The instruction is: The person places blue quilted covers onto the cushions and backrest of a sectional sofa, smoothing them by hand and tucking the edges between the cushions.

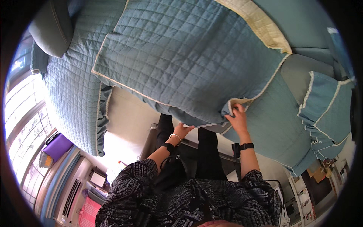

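A blue-green quilted sofa cover [175, 59] with a pale braided trim is spread over the seat before me. At its front right corner, my right hand [238, 117] pinches a bunched fold, turning up some of the cream underside. My left hand [183, 132] is lower and to the left, at the ruffled front edge [158, 106], with the white hem between thumb and fingers. Some of its fingertips are hidden. A bangle and a black band are on my left wrist, and another black band is on the right.
Another quilted cover [76, 93] drapes the sofa section at left, near a bright window [27, 113]. Ruffled blue fabric [326, 107] hangs over the right armrest. An air conditioner [72, 195] and a purple item [58, 146] are at lower left. White shelves [302, 195] stand at lower right.
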`<action>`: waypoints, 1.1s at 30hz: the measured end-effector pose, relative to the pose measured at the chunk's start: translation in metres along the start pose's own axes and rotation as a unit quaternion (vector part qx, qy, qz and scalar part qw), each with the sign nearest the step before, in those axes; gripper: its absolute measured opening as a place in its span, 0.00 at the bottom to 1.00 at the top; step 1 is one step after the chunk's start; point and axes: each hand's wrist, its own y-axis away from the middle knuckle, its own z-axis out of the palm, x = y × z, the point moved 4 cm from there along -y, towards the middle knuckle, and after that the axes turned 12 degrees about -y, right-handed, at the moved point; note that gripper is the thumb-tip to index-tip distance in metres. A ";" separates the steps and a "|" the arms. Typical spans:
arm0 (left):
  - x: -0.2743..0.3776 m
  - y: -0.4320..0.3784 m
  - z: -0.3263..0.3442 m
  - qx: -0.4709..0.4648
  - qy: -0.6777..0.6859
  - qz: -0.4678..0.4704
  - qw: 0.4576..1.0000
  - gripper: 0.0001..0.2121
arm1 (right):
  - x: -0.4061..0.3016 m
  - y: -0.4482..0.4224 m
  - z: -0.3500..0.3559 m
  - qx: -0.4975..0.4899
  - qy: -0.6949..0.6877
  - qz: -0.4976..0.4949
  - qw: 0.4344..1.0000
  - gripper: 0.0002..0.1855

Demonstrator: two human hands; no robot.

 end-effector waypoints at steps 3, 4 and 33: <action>0.023 -0.005 0.028 0.123 -0.030 -0.080 0.989 0.26 | 0.001 0.006 -0.005 -0.025 -0.063 0.040 0.997 0.19; 0.023 -0.005 0.035 0.177 0.051 -0.065 0.981 0.23 | 0.005 0.014 -0.005 -0.006 -0.087 0.059 0.994 0.18; -0.065 -0.043 -0.199 0.542 0.143 -0.140 0.816 0.19 | 0.152 0.135 0.058 -0.140 -0.363 0.295 0.873 0.20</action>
